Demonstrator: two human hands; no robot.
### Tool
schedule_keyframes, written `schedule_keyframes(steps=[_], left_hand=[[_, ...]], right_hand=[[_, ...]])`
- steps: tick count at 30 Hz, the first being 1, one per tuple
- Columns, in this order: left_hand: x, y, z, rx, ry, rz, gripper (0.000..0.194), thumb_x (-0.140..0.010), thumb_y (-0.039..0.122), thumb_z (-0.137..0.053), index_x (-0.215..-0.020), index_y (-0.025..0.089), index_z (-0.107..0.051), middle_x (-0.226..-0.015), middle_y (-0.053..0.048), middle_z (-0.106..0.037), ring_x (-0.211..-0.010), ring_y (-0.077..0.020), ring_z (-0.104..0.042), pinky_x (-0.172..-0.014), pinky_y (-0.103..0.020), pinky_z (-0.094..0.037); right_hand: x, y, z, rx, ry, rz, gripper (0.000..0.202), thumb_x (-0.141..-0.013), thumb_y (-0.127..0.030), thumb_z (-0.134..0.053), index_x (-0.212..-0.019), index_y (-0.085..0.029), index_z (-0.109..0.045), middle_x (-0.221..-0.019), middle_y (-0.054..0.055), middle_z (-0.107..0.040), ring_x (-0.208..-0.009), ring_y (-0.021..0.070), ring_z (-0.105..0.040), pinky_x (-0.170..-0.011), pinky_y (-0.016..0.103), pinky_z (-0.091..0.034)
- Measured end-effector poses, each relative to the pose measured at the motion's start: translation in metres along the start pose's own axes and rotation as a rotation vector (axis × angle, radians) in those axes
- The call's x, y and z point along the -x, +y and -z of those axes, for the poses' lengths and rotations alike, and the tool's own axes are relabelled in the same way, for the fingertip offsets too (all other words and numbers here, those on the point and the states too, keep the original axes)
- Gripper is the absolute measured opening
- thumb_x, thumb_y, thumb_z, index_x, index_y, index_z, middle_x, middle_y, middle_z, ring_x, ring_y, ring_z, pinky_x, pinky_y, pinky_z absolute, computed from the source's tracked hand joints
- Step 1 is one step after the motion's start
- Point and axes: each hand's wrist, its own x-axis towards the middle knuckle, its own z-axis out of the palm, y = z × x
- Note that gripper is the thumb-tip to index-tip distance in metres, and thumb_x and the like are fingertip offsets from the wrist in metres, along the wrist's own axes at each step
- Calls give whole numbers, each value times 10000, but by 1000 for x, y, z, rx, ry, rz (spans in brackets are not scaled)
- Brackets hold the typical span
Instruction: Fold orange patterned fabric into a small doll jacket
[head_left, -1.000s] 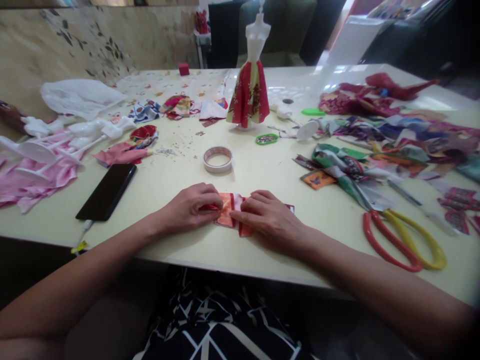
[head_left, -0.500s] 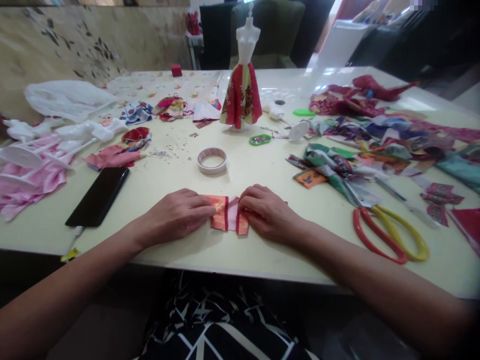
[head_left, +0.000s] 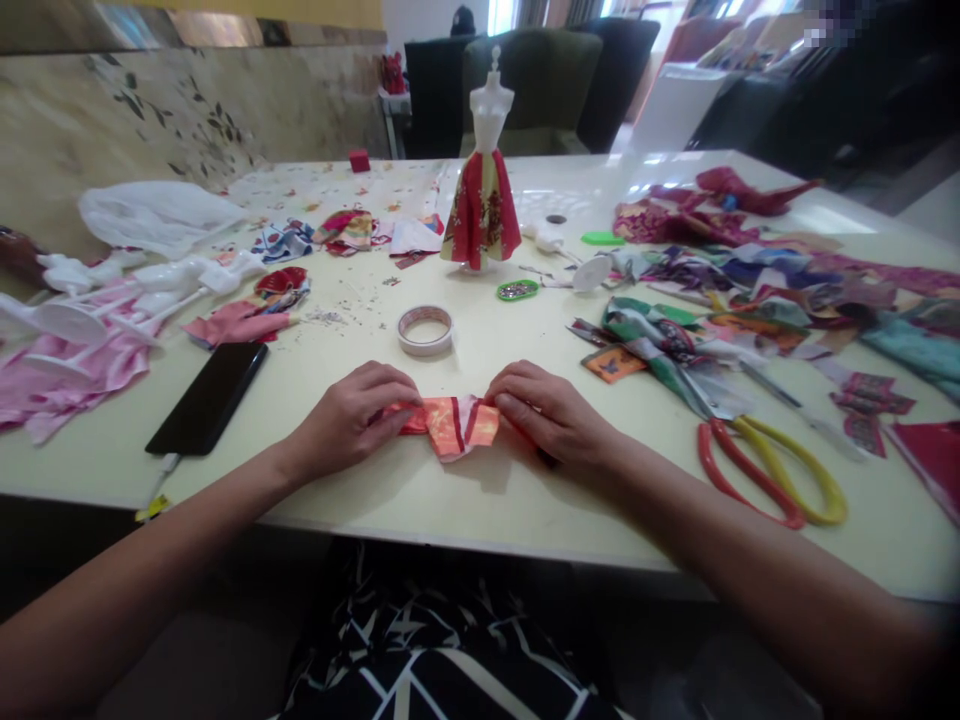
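The left hand [head_left: 356, 415] is closing its fingers on the left end of a small orange and red cloth [head_left: 445, 428], and the right hand [head_left: 541, 412] is gripping the right end. The cloth is sitting between the hands, at the near middle of the table [head_left: 375, 495], and I cannot tell if its low edge is touching the top. Two dark red bands are already showing on it, with pale pink between them, but it is bending and looking uneven, so it seems not to be lying flat yet. I cannot tell if any part is stuck or sewn. Past it, a roll of tape [head_left: 426, 346] is lying flat. Farther back, a white doll body [head_left: 491, 112] is standing up and already wearing a red and yellow skirt [head_left: 480, 215], while its top is staying bare. Big scissors [head_left: 838, 498] are resting near the right hand's side, and a phone [head_left: 208, 398] is lying on the left.
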Motion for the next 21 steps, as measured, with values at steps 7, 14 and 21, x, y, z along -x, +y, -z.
schedule_keyframes(steps=[7, 14, 21], left_hand=[[0, 5, -3, -70, -301, -142, 171, -940, 228, -530, -1003, 239, -689, -1119, -57, -665, -1019, -193, -588, -991, -396, -424], [-1, 0, -2, -129, -343, -167, 154, -938, 227, -518, -1025, 245, -643, -1143, -30, -658, -1038, -171, -615, -1112, -430, -321], [3, 2, 1, -30, -278, -116, 250, -923, 208, -552, -1152, 266, -636, -1154, -43, -643, -1092, -194, -594, -1110, -440, -359]], right_hand=[[-1, 7, 10, 28, -93, 32, 194, -942, -154, -499, -944, -150, -693, -935, 93, -646, -908, 191, -552, -834, 336, -449], [3, 24, 38, -64, -86, -226, 224, -946, -261, -504, -973, -149, -696, -955, 72, -669, -890, 169, -600, -845, 294, -436], [6, 29, 62, 142, -334, -505, 135, -807, -288, -648, -833, -161, -685, -785, 26, -661, -704, 145, -552, -607, 245, -360]])
